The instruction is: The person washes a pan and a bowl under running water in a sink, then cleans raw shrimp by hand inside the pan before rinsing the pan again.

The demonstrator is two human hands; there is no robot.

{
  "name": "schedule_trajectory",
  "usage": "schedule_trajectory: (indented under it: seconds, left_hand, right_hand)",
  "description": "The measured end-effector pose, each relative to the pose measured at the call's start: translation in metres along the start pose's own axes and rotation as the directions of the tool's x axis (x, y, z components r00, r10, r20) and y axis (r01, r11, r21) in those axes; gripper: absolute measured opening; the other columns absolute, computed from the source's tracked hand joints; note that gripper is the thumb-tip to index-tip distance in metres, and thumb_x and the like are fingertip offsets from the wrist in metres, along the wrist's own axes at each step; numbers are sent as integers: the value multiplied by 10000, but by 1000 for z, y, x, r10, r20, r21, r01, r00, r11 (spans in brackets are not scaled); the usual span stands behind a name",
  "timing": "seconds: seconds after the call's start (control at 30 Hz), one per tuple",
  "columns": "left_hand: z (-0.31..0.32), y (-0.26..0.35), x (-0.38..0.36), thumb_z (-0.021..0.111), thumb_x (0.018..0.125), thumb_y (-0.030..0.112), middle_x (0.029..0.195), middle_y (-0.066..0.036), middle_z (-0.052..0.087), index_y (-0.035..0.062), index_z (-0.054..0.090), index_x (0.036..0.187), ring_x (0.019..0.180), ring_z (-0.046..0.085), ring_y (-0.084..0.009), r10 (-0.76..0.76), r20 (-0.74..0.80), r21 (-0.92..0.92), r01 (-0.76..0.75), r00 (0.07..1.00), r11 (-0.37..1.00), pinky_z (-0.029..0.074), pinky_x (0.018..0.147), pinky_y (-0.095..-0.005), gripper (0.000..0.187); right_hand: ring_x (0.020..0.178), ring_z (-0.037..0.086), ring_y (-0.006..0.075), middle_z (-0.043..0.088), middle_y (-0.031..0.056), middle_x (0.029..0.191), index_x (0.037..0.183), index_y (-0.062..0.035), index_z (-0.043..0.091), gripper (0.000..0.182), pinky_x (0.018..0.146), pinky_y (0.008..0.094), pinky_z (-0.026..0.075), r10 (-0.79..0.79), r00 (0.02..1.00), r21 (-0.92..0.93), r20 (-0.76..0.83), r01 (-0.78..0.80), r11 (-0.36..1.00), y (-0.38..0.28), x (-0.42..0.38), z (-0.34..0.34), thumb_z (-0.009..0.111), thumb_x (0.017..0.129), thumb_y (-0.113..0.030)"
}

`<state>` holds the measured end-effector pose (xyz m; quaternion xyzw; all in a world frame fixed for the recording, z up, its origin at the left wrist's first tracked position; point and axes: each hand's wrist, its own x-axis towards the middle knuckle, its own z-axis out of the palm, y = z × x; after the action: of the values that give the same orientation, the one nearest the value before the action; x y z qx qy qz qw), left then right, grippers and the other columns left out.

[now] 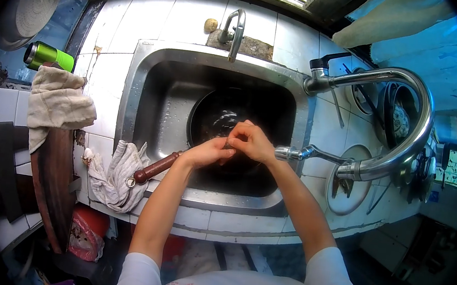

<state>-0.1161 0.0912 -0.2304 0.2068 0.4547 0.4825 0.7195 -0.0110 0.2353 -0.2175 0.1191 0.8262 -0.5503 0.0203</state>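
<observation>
My left hand (211,152) and my right hand (253,143) meet above a dark wok (193,117) in the steel sink (149,101). Fingertips of both hands are pinched together around something too small to make out. Light glints on what looks like water inside the wok. Its brown wooden handle (158,168) rests across the sink's left front rim, with a metal ring at the end. The right forearm passes close to the spout end of the large curved faucet (426,113).
A smaller faucet (239,32) stands behind the sink. Left of it lie a crumpled cloth (116,178) and a beige cloth (60,100) over a wooden board (53,180). A white oval plate (353,203) with dark pieces sits at right, near stacked pans (399,107).
</observation>
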Motion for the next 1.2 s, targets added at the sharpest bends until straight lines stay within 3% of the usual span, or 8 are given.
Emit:
schedule_trajectory:
  seconds: [0.13, 0.33, 0.53, 0.77, 0.83, 0.93, 1.07, 1.2]
  left_hand:
    - [-5, -2, 13, 541, 866, 201, 696, 53, 465, 96, 512, 894, 610, 426, -50, 16, -125, 115, -1, 992, 993, 341, 535, -196, 113]
    - [-26, -28, 39, 509, 872, 132, 783, 37, 494, 56, 508, 991, 668, 433, -50, 50, -268, 287, 30, 962, 958, 372, 594, -196, 141]
    - [-35, -42, 52, 506, 845, 83, 798, 18, 505, 31, 489, 1060, 699, 447, -59, 109, -285, 412, 19, 952, 911, 387, 603, -206, 221]
    - [-41, -51, 75, 521, 849, 139, 823, -45, 570, 24, 484, 1104, 692, 541, -149, -40, -345, 272, 140, 938, 952, 441, 608, -288, 283]
    - [-54, -74, 94, 506, 849, 167, 934, -174, 614, 9, 490, 1102, 831, 604, -301, 245, -499, 724, 244, 831, 646, 467, 704, -394, 298]
    - [-40, -52, 84, 483, 848, 162, 1006, -246, 584, 5, 501, 1098, 962, 561, -381, 82, -613, 720, 512, 786, 469, 447, 806, -450, 296]
    - [-49, -68, 86, 459, 847, 178, 995, -210, 607, 17, 622, 964, 952, 581, -356, -51, -580, 782, 573, 813, 244, 464, 820, -415, 257]
    - [-45, -56, 76, 445, 803, 117, 990, -208, 608, -3, 631, 914, 940, 586, -350, 7, -572, 779, 541, 820, 316, 472, 812, -417, 248]
  right_hand:
    - [682, 511, 87, 577, 23, 726, 800, -16, 598, 130, 641, 237, 427, 273, 960, 476, -67, -210, 854, 30, 8, 13, 586, 820, -144]
    - [737, 561, 99, 617, 35, 807, 871, -15, 605, 127, 697, 222, 452, 350, 935, 470, -53, -286, 835, 36, 16, 8, 627, 805, -121]
    - [648, 585, 141, 632, 82, 708, 772, -8, 637, 141, 616, 263, 463, 246, 966, 160, -84, -230, 960, 48, 23, 8, 717, 696, -97]
    - [655, 592, 165, 633, 88, 727, 812, -32, 639, 161, 621, 285, 463, 344, 919, 136, -191, -323, 937, 97, 34, 28, 687, 733, -164]
    - [724, 609, 230, 637, 120, 822, 947, -44, 609, 239, 678, 318, 471, 397, 862, 135, -316, -373, 918, 119, 36, 39, 656, 756, -180]
    - [861, 601, 311, 619, 169, 958, 1057, -44, 554, 349, 766, 357, 465, 349, 908, -167, -231, -390, 905, 130, 30, 53, 641, 760, -206]
    - [1056, 513, 344, 573, 174, 1100, 1110, -111, 557, 355, 890, 415, 396, 619, 781, -295, -82, -612, 733, 121, 36, 74, 562, 780, -242]
    - [1109, 460, 325, 576, 123, 1117, 1079, -147, 577, 317, 914, 435, 352, 553, 828, -654, -93, -470, 593, 73, 45, 56, 541, 785, -257]
